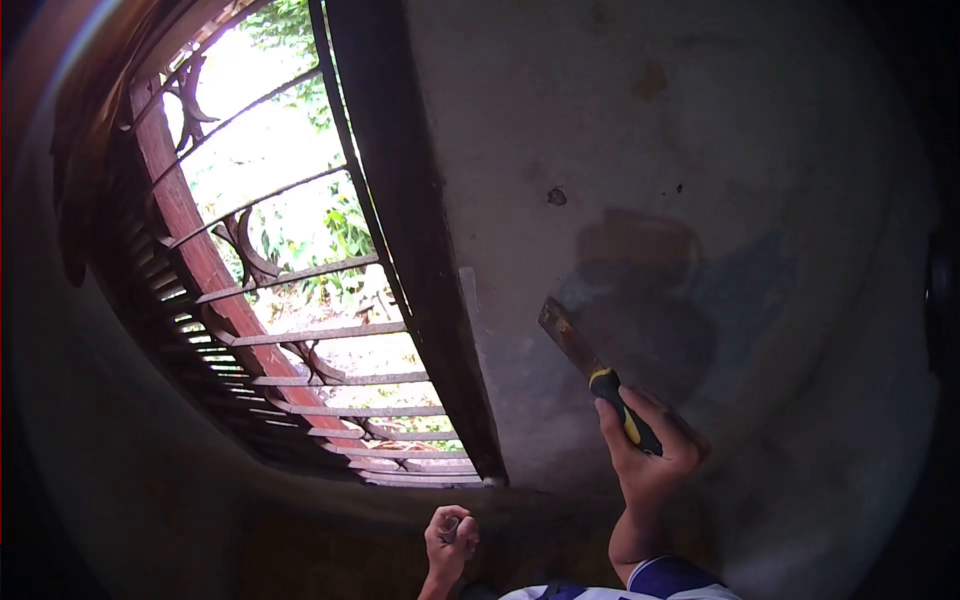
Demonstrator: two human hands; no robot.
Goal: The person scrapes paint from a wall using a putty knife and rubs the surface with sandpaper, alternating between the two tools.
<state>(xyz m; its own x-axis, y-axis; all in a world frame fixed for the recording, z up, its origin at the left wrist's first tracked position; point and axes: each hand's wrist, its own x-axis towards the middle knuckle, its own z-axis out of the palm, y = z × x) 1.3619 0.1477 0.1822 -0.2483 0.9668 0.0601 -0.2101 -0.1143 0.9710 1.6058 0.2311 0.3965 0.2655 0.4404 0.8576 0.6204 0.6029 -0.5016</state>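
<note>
A putty knife [572,335] with a worn, rust-marked blade and a black-and-yellow handle is gripped in my right hand [665,440]. Its blade points up and to the left, overlapping the grey wall [540,240] beside the window. Below the window's lower corner, my left hand [450,540] is closed, fingers curled in. A small greyish bit shows between those fingers, but I cannot tell what it is.
A barred window [330,328] stands open to daylight and greenery on the left. Its dark frame post [395,190] borders the wall. A dark chipped spot [557,195] and a shadow mark the wall.
</note>
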